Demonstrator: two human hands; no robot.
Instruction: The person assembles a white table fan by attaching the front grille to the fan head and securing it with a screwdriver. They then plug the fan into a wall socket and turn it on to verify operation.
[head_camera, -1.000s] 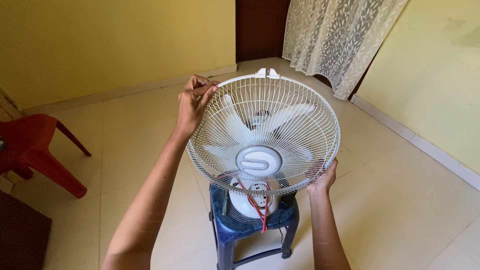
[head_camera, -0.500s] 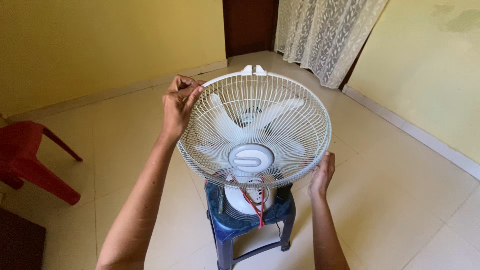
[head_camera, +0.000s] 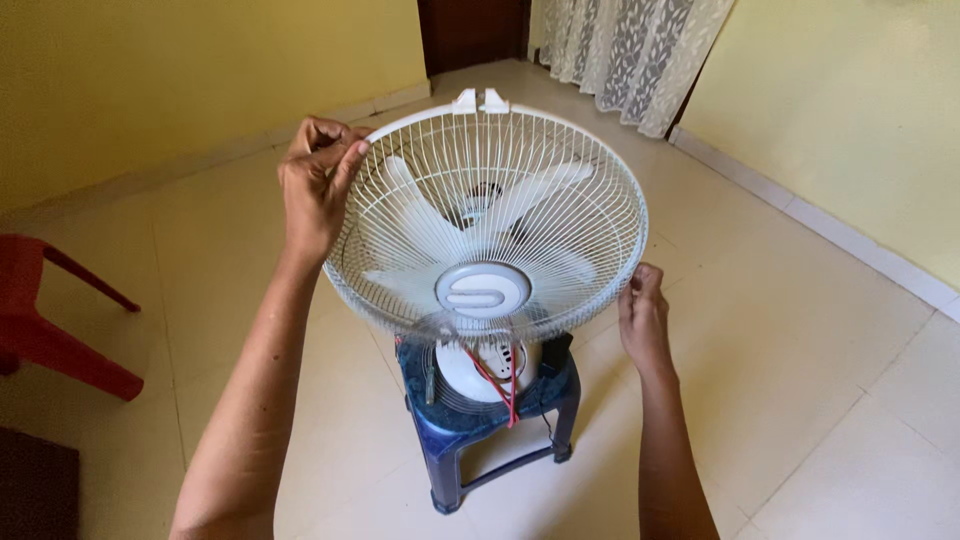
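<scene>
**Both hands on the fan cage**

Between my two hands sits the round white fan cage (head_camera: 485, 215), tipped so its open face looks up at me. My left hand (head_camera: 315, 185) is at the far left edge of the cage. Its fingers (head_camera: 345, 160) are curled and pinched tight on the white rim. My right hand (head_camera: 642, 318) is at the near right edge, with its fingers (head_camera: 640, 280) pressed on the rim from the side; I cannot tell if they wrap all the way around it.

Behind the wires, past my fingers, I see the pale fan blades (head_camera: 480, 230) and the grey round cap (head_camera: 483, 290) in the middle. Below my hands, the white motor body (head_camera: 480, 370) rests on a blue stool (head_camera: 480, 420). Red wires (head_camera: 495, 380) hang down its front. Far to the left of my left hand stands a red chair (head_camera: 50, 320) on the floor.
</scene>
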